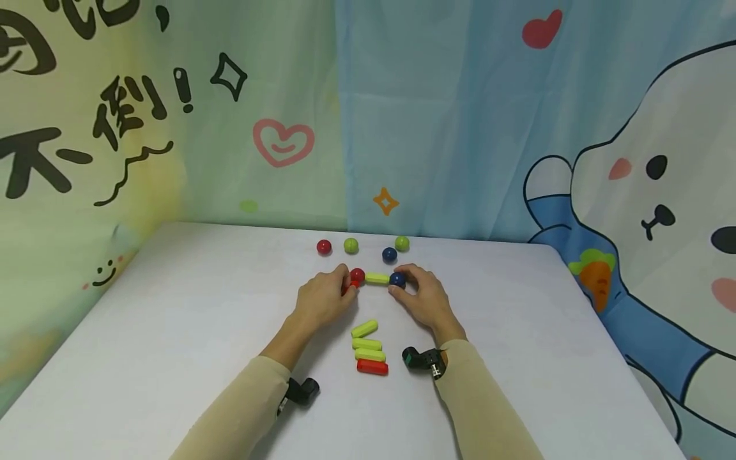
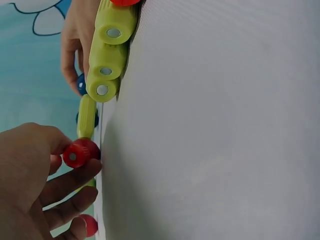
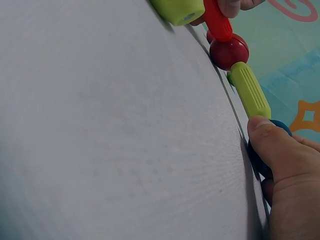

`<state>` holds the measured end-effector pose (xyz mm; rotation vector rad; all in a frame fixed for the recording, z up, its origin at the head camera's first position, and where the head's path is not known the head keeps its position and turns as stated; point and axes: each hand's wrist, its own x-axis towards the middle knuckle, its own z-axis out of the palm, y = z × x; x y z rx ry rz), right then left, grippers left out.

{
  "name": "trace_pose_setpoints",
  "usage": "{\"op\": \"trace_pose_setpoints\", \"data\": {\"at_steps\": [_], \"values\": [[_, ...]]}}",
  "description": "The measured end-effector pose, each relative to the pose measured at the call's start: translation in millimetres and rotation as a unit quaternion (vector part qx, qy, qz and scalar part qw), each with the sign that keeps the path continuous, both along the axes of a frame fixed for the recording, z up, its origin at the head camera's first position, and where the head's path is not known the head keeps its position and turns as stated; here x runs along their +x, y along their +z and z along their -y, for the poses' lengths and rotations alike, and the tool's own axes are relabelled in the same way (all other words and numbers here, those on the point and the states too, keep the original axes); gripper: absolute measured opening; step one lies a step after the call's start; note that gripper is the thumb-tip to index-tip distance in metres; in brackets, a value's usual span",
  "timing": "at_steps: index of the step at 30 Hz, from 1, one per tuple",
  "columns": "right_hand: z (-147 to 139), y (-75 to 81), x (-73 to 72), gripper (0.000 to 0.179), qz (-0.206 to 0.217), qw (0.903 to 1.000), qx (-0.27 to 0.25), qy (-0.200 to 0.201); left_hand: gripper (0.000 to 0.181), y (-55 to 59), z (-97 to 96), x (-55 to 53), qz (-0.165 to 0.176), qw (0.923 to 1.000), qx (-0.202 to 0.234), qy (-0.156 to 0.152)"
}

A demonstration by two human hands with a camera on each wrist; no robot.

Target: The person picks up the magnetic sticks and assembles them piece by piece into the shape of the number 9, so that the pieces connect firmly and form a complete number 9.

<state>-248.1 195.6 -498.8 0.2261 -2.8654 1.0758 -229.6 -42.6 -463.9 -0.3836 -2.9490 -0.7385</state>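
Observation:
My left hand (image 1: 323, 298) pinches a red magnetic rod (image 3: 218, 22) between thumb and fingers. One end of that rod meets a red ball (image 1: 358, 275). From the ball a yellow-green rod (image 1: 377, 278) runs across to a blue ball (image 1: 397, 279), forming one joined piece. My right hand (image 1: 424, 298) grips the blue ball, its thumb by the rod's end in the right wrist view. In the left wrist view the red rod's round metal-tipped end (image 2: 73, 156) faces the camera.
Nearer me lie several yellow-green rods (image 1: 368, 344) and one red rod (image 1: 372, 367). Beyond the hands stand a red ball (image 1: 324, 247), two green balls (image 1: 351, 245) and another blue ball (image 1: 389, 255). A printed curtain (image 1: 414, 128) hangs behind the white table (image 1: 201, 332).

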Motion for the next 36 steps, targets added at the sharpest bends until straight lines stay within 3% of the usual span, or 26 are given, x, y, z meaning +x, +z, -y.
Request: {"op": "trace_pose_setpoints", "data": {"at_steps": [7, 14, 21, 36], "values": [[-1.6, -2.0, 0.3, 0.043, -0.010, 0.9999, -0.002, 0.002, 0.014, -3.4, -1.2, -1.0, -0.001, 0.9998, 0.018, -0.007], [-6.5, -1.5, 0.0, 0.042, -0.021, 0.9998, -0.004, 0.006, 0.021, -3.6, -4.0, -3.3, 0.047, 0.9979, 0.032, -0.032], [-0.1, -2.0, -1.4, 0.043, -0.018, 0.9998, -0.007, 0.006, 0.025, -3.5, 6.5, -7.1, 0.082, 0.9933, 0.044, -0.069], [3.1, 4.3, -11.1, 0.047, -0.014, 0.9956, 0.087, 0.030, 0.029, -4.6, 11.5, -14.1, 0.101, 0.9904, 0.054, -0.077]]}}
